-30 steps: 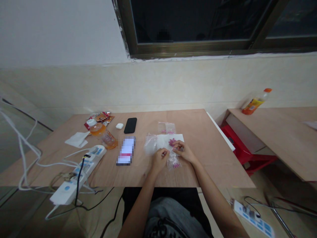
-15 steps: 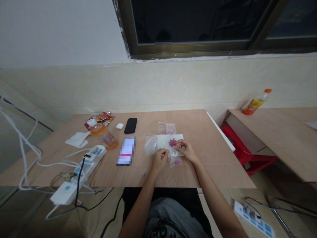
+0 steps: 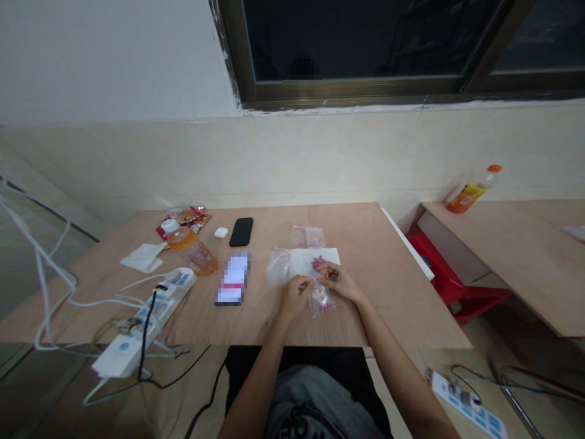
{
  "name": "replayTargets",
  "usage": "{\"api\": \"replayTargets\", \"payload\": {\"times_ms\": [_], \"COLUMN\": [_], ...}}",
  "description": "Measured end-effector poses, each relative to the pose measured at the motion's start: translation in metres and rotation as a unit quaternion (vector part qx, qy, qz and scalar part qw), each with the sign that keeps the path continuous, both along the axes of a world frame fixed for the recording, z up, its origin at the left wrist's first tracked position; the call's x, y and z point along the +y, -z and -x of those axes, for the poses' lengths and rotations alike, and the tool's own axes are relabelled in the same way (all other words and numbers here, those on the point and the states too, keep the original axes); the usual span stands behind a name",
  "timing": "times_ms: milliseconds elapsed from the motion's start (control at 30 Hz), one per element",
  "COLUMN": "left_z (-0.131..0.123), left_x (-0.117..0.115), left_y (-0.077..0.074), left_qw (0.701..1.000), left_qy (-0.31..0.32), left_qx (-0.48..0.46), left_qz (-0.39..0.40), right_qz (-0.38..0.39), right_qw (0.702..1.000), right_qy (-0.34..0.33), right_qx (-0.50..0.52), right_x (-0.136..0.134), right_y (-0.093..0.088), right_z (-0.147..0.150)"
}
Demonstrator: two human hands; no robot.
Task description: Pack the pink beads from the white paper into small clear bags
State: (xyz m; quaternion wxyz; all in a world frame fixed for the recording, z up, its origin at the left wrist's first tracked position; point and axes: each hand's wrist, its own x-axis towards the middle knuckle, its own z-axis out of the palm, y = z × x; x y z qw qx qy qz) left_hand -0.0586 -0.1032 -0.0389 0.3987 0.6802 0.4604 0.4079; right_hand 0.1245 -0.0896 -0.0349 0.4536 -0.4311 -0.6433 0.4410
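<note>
We see both hands low over the counter [image 3: 365, 244], near its front edge. Left hand [image 3: 296, 291] and right hand [image 3: 338, 281] each pinch the top of a small clear bag [image 3: 320, 296]. Both grips are clenched on it, the left at its left corner, the right at its right. The bag sits between the hands, and we cannot tell if its bottom rests on the counter. Pink beads [image 3: 325, 306] lie in its bottom.

Just behind the hands is a white paper [image 3: 301, 259] with a loose bead pile [image 3: 317, 262] on it, close to the right fingers. A second bag [image 3: 277, 268] lies at the paper's left edge and a third bag [image 3: 307, 236] just behind the paper.

Left of these are a lit phone [image 3: 233, 278], a black phone [image 3: 241, 231] and an earbud case [image 3: 221, 232]. Further left are a bottle [image 3: 185, 241], wrappers [image 3: 187, 215], a tissue [image 3: 142, 257] and a power strip [image 3: 146, 317] with cables. A side counter to the right holds an orange bottle [image 3: 473, 189].
</note>
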Motion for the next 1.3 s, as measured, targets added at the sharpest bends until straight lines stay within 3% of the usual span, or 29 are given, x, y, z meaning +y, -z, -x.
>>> {"api": "replayTargets", "payload": {"times_ms": [167, 533, 633, 767, 1000, 1167, 1300], "left_z": [-0.002, -0.004, -0.005, -0.005, -0.005, -0.006, -0.006], "left_x": [0.001, 0.001, 0.001, 0.001, 0.001, -0.001, -0.001], "left_y": [0.002, -0.003, -0.005, -0.002, 0.000, -0.002, -0.002], "left_qw": [1.000, 1.000, 0.999, 0.999, 0.999, 0.999, 0.999], "left_qy": [0.014, -0.001, -0.016, -0.025, -0.030, -0.033, -0.031], "left_qx": [0.005, -0.026, -0.040, -0.037, -0.027, -0.025, -0.025], "left_qz": [-0.002, 0.014, 0.027, 0.031, 0.022, 0.019, 0.016], "right_qz": [0.003, -0.027, -0.040, -0.067, -0.028, -0.034, -0.080], "right_qw": [0.999, 0.990, 0.983, 0.966, 0.965, 0.960, 0.936], "right_qy": [0.016, 0.132, 0.178, 0.240, 0.261, 0.276, 0.338], "right_qx": [0.028, 0.043, 0.035, 0.065, 0.007, -0.042, -0.048], "right_x": [0.002, 0.003, 0.024, 0.075, 0.152, 0.165, 0.147], "right_y": [0.001, -0.013, -0.016, -0.018, -0.004, 0.003, 0.002], "right_z": [-0.001, 0.011, 0.005, -0.011, -0.013, -0.005, -0.011]}}
